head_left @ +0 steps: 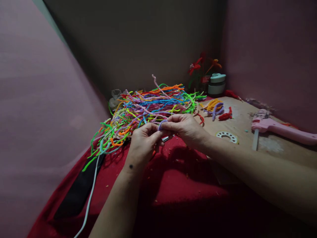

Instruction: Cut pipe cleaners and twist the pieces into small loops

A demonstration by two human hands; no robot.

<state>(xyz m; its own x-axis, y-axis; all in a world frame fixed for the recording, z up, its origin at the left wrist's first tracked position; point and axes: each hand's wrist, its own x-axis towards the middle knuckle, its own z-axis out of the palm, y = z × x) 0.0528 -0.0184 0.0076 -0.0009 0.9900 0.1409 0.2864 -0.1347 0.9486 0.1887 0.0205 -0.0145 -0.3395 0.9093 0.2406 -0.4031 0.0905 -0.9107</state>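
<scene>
My left hand [143,142] and my right hand [184,127] meet over a red cloth [183,185], and both pinch a short lilac pipe cleaner [162,124] bent into a curve between their fingertips. A small metal tip [165,138] shows just below the fingers; what it belongs to is hidden. Right behind the hands lies a big loose heap of pipe cleaners [148,107] in many colours, spreading left and down toward the cloth's edge.
A pink glue gun [279,129] lies at the right on the tabletop [247,115]. A white ring-shaped disc [226,136], small yellow, purple and red pipe-cleaner pieces [218,109], a pale green-lidded jar [216,84] and red pipe-cleaner flowers [198,67] sit further back. A white cable [90,195] runs down left.
</scene>
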